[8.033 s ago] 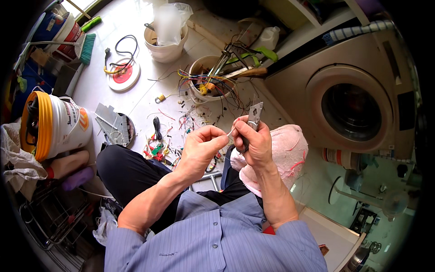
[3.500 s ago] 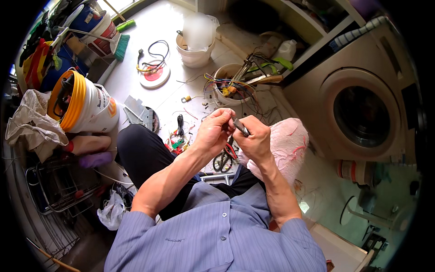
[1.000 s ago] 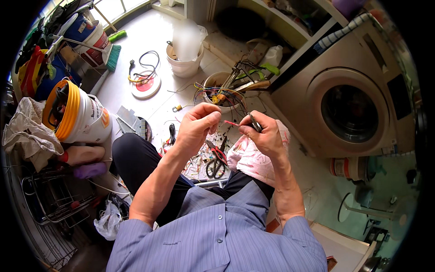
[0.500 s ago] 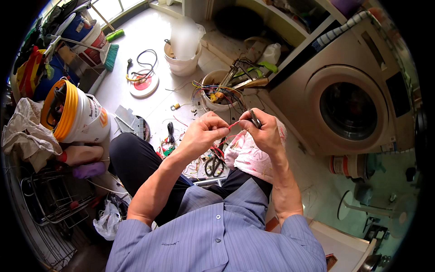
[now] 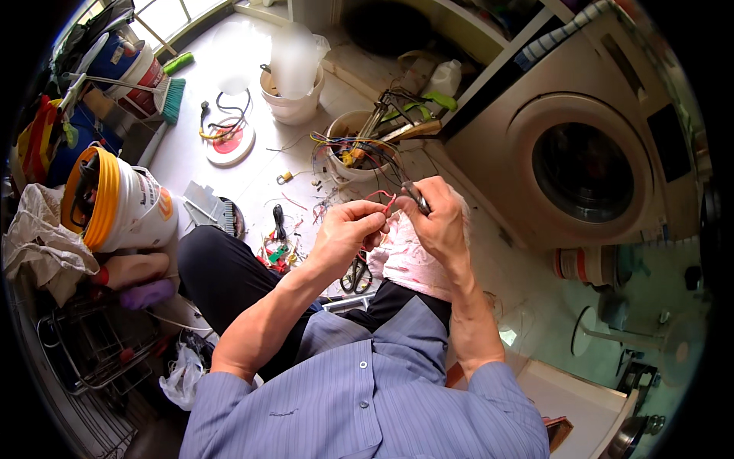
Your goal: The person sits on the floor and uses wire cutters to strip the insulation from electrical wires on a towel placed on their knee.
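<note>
My left hand (image 5: 345,233) is closed in a pinch on a thin red wire (image 5: 391,202), which rises from the fingertips in a bent loop. Close beside it, my right hand (image 5: 440,222) wraps round a dark metal hand tool (image 5: 417,197) that looks like pliers; its jaws are hard to make out. Whether the right fingertips also touch the wire, I cannot tell. Under my right forearm a pink patterned cloth (image 5: 413,260) covers my knee. Black-handled scissors (image 5: 356,277) lie below my left hand, among loose wires and small green and red parts (image 5: 279,254).
Ahead stands a white bucket (image 5: 359,175) of tools and coloured wires, with another white bucket (image 5: 294,111) behind it. A washing machine (image 5: 501,191) is at right. To the left are a yellow-rimmed bucket (image 5: 141,206), a grey metal plate (image 5: 205,205) and a cable on a round disc (image 5: 243,149).
The red wire, earlier stretched between my two hands, now curls up above my left fingertips. My right hand has turned slightly with the tool. The whole view has shifted a little.
</note>
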`<state>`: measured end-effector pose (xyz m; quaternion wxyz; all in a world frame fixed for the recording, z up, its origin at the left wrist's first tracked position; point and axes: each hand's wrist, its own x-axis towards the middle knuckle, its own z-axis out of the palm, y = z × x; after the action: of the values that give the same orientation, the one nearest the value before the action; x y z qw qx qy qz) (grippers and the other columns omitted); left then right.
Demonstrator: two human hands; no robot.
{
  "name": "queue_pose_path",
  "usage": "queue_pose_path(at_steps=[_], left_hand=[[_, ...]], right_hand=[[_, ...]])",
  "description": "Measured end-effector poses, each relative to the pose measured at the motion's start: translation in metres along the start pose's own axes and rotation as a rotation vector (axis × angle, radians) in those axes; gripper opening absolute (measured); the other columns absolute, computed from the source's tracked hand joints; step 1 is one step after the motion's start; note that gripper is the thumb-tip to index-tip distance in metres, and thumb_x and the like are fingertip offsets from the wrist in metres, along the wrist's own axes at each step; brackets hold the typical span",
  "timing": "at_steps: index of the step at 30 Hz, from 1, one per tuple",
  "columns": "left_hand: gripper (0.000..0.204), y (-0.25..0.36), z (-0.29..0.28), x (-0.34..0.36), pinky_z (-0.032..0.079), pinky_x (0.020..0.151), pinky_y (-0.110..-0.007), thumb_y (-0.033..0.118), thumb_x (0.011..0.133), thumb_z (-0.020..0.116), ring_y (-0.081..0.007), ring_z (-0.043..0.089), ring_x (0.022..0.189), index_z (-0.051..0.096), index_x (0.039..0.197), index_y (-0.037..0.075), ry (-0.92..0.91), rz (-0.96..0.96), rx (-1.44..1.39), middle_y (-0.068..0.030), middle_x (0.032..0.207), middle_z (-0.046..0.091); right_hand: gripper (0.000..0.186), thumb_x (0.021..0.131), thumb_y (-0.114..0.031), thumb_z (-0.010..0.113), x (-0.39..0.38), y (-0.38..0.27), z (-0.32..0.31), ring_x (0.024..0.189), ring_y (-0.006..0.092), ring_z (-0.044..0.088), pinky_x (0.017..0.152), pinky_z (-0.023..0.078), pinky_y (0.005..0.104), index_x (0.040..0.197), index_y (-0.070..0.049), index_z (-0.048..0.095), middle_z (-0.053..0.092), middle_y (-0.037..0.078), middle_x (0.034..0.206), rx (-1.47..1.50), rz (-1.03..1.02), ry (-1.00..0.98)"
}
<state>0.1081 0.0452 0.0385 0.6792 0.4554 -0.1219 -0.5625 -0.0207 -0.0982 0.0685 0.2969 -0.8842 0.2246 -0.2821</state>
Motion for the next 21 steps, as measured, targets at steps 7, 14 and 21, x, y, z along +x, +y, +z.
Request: queue_pose_path(at_steps=[7,14,21], left_hand=[[0.017,-0.005,0.017,0.009,0.037,0.052,-0.022,0.01,0.095,0.068,-0.0062,0.051,0.059,0.071,0.108,-0.001,-0.072,0.029,0.15,-0.0028,0.076,0.064],[0.012,-0.017,0.041,0.016,0.041,0.059,-0.022,0.007,0.092,0.069,-0.005,0.054,0.067,0.072,0.099,-0.002,-0.055,0.093,0.443,-0.0013,0.078,0.066],[0.013,-0.036,0.052,0.033,0.039,0.053,-0.022,0.009,0.094,0.067,-0.006,0.052,0.059,0.071,0.098,-0.002,-0.025,-0.039,0.197,-0.0012,0.073,0.063]], right_hand=[[0.025,0.095,-0.027,0.073,-0.019,0.011,-0.021,0.054,0.0055,0.047,0.047,0.036,0.0236,0.09,-0.003,0.069,0.058,-0.001,0.067,0.927,0.704,-0.221],[0.012,0.092,-0.014,0.073,-0.036,0.016,-0.018,0.053,0.0032,0.045,0.047,0.034,0.0226,0.087,-0.003,0.07,0.056,-0.005,0.064,0.704,0.599,0.005],[0.018,0.092,-0.015,0.073,-0.044,0.042,-0.02,0.063,0.0052,0.054,0.056,0.044,0.0254,0.086,0.002,0.069,0.062,-0.001,0.067,0.413,0.571,0.118]])
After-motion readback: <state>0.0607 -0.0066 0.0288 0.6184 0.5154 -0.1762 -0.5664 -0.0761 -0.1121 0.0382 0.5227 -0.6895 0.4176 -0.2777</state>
